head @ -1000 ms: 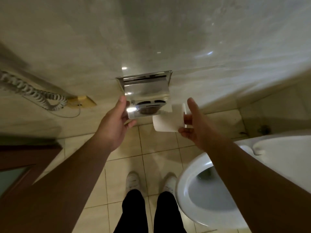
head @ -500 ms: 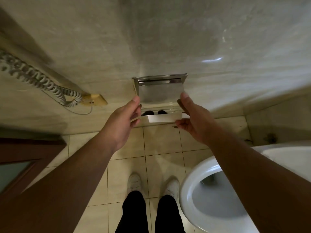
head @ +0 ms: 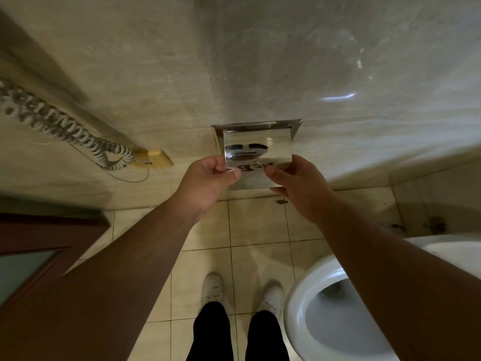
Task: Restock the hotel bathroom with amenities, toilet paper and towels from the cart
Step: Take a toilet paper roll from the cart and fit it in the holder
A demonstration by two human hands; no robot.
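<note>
Left hand (head: 208,179) pinches shiny holder flap (head: 257,155) at left corner; right hand (head: 299,186) pinches right corner. Flap down. Toilet paper hidden behind flap, likely in holder. Towels, amenities likely left; none seen.

Head view, looking down a marble wall to a tiled floor. Both hands grip the lower corners of the mirrored cover (head: 257,155) of the wall-mounted toilet paper holder (head: 256,124): left hand (head: 208,182) at its left corner, right hand (head: 299,186) at its right. A coiled phone cord (head: 78,131) hangs at left; the toilet bowl (head: 299,303) lies lower right, white shoes (head: 213,287) beside it.
</note>
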